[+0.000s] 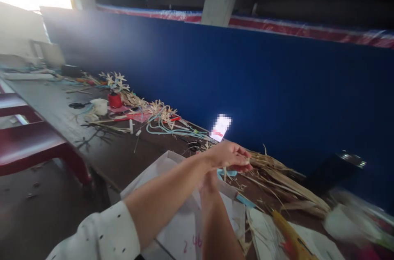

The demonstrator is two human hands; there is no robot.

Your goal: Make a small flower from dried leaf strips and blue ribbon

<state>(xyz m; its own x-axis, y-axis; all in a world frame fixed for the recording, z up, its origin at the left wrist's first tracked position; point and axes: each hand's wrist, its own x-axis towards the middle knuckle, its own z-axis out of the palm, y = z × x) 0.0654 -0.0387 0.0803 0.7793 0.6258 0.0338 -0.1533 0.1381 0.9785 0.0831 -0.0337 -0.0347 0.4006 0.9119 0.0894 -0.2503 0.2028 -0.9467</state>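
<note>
My left hand (232,156) reaches across to the right over my right forearm. Its fingers are pressed together around something small and pale that I cannot make out. Just beyond the fingertips lies a heap of dried, straw-coloured leaf strips (277,172). My right hand (209,180) is crossed underneath, mostly covered by the left wrist, so its fingers are hidden. Both arms pass above a white cardboard box (181,210) with pink handwriting on it. A pale thin strip (225,174) hangs below my left hand.
A lit phone (220,128) leans by the blue partition (277,87). Straw flowers (161,110), blue cords (169,132), a red pot (115,100) and a white cup (99,106) stand along the dark table. A yellow tool (291,233) lies on paper at right; red chairs (37,141) stand left.
</note>
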